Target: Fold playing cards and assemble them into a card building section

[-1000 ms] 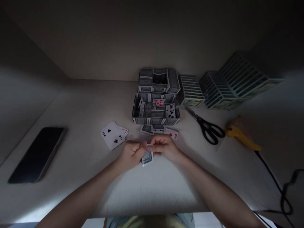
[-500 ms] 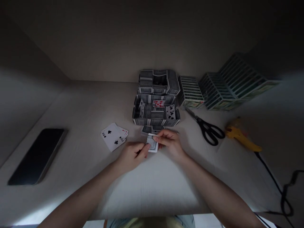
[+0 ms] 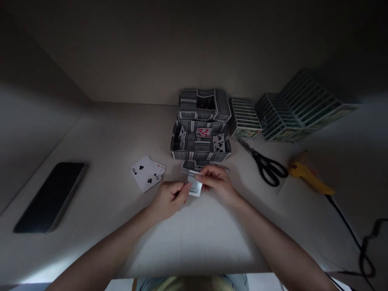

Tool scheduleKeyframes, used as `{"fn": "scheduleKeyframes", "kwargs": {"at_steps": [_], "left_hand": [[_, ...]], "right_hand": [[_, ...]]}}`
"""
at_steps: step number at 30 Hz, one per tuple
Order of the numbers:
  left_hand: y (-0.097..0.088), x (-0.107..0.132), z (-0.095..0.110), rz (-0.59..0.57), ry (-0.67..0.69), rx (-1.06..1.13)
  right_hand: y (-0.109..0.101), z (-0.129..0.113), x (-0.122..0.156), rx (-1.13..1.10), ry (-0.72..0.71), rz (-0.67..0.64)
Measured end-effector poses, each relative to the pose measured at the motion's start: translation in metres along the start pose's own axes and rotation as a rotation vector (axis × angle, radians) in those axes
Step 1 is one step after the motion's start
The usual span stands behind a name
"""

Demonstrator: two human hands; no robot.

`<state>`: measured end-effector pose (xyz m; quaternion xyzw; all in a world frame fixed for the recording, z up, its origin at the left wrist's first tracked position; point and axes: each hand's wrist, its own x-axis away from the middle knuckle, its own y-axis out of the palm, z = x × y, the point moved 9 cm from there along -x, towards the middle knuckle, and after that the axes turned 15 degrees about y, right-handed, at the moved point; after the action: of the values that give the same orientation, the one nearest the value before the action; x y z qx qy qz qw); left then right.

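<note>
A small folded playing card with a grey patterned back is held between both hands just above the pale desk. My right hand pinches its top and right edge. My left hand is curled, with thumb and forefinger at the card's left edge. Just beyond the hands lie a few loose cards, and behind them stands an open box built from playing cards, with a second card box behind it.
Face-up cards with a two of clubs on top lie to the left. A black phone is at the far left. Scissors, a yellow glue gun with a black cable and rows of stacked card packs are to the right.
One second ago both hands held the card nearer to me, hanging down between them. They have since moved it forward a little and turned its back upward; since half a second ago almost nothing moved.
</note>
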<state>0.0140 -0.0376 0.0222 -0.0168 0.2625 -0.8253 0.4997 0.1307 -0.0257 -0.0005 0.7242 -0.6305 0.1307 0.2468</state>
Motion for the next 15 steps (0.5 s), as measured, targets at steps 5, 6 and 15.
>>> {"fn": "scheduleKeyframes", "kwargs": {"at_steps": [5,6,15], "left_hand": [[-0.029,-0.004,-0.013,0.249,-0.110,0.010],[-0.032,-0.004,-0.016,0.285,-0.131,0.063],[-0.075,-0.006,-0.007,0.262,-0.075,-0.522]], "right_hand": [[0.002,0.006,-0.003,-0.029,0.077,-0.081],[0.001,0.008,-0.004,-0.055,0.096,-0.087],[-0.027,0.014,-0.003,-0.233,0.088,0.267]]}}
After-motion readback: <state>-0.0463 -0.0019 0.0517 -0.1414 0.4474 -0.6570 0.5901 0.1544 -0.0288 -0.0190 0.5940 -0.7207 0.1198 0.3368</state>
